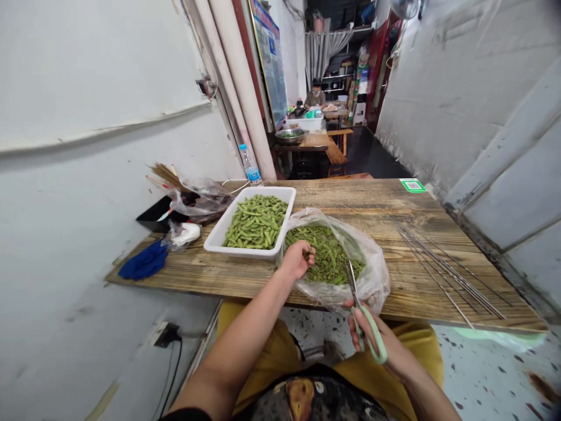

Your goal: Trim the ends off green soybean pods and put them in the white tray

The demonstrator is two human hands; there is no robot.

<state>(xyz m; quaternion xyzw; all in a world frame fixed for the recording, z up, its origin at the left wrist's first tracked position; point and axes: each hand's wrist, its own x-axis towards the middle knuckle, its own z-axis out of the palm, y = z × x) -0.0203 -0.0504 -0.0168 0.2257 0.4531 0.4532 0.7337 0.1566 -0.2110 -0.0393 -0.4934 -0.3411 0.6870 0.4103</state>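
My right hand (pixel 372 339) grips a pair of scissors (pixel 353 283) with pale green handles, the blades pointing up over the near right side of an open clear plastic bag (pixel 379 272). Inside the bag lie green edamame pods (pixel 326 251) among many small clipped bits. Over the bag's left side, my left hand (pixel 299 259) is closed, with what looks like a green pod at its fingertips, mostly hidden. Just beyond that hand stands a white tray (pixel 210 241) heaped with edamame pods (pixel 258 222), touching or nearly touching the bag.
Several thin metal skewers (pixel 447 269) lie on the right of the wooden table (pixel 421 204). A water bottle (pixel 251 166) stands behind the tray. Leftward are a black box (pixel 153 215), plastic bags and a blue cloth (pixel 144 260). A person (pixel 315 96) sits at a far table.
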